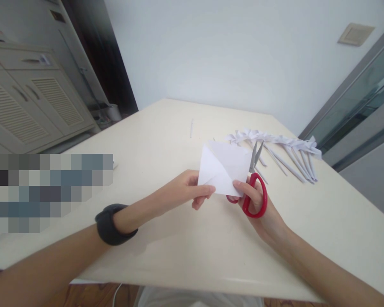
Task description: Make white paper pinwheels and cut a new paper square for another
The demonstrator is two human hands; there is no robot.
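A folded sheet of white paper [224, 166] is held up above the table between both hands. My left hand [196, 187] pinches its lower left corner, thumb on the near face. At the lower right, my right hand [256, 200] presses the paper with its thumb and also carries a pair of red-handled scissors [264, 200]. The scissor blades point up and away, slightly apart, beside the paper's right edge. Diagonal fold lines cross the paper. Some fingers of the right hand are hidden behind the paper and handles.
White paper flowers or leaves on rolled paper stems [296, 164] lie at the right of the cream table [166, 251]. A thin white paper stick [191, 128] lies farther back. A pale bin [198, 298] stands below the front edge. Pixelated items are at left.
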